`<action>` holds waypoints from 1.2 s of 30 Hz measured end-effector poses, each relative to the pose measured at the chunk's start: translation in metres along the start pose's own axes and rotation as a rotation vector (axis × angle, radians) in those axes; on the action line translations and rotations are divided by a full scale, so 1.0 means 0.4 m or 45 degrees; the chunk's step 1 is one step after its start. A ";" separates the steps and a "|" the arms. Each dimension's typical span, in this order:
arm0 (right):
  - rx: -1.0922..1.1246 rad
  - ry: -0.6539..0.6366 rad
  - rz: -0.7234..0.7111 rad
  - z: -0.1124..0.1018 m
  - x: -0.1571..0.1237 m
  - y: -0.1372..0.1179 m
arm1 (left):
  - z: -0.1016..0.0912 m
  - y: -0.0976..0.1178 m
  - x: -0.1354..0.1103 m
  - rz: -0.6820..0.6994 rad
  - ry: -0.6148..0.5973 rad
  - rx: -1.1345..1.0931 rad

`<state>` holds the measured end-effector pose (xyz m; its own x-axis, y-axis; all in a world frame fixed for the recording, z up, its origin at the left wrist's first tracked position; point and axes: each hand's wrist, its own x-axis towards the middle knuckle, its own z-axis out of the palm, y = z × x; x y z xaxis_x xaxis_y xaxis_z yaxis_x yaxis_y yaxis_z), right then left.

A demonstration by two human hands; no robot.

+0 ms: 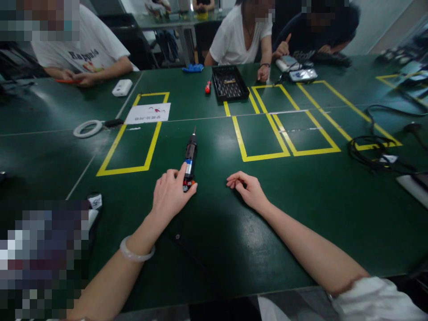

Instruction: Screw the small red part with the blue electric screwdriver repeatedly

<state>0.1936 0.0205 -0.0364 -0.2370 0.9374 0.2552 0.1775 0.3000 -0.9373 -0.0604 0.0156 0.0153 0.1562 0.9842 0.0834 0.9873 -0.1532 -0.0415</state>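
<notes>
My left hand is closed around the rear end of an electric screwdriver. The tool lies on the green table with its thin bit pointing away from me. Its body is black, with a blue and silver band and some red and orange at the rear; my fingers and thumb partly cover that end. To the right, my right hand rests on the table with loosely bent fingers and nothing in them.
Yellow tape outlines mark the table. Beyond them are a black tray of small parts, a red-handled screwdriver and a blue item. On the left lie a paper sheet and a tape roll; cables are right. People sit opposite.
</notes>
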 end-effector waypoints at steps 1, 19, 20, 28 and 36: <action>-0.001 0.001 0.000 0.000 0.000 0.000 | 0.000 -0.026 -0.001 -0.023 -0.017 0.018; -0.027 -0.048 0.015 0.000 -0.001 -0.002 | -0.018 -0.403 0.043 -0.537 -0.311 0.155; -0.027 -0.048 0.017 0.000 -0.001 -0.002 | -0.019 -0.409 0.041 -0.563 -0.312 0.159; -0.018 -0.055 0.040 -0.001 0.001 -0.005 | 0.000 -0.363 0.016 -0.629 0.063 0.140; -0.022 -0.061 0.040 0.001 0.003 -0.007 | -0.021 -0.331 0.012 -0.539 0.090 0.275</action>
<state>0.1925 0.0206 -0.0335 -0.2764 0.9369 0.2139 0.2016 0.2742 -0.9403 -0.1899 0.0400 0.0294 -0.2492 0.9466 0.2048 0.9374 0.2888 -0.1945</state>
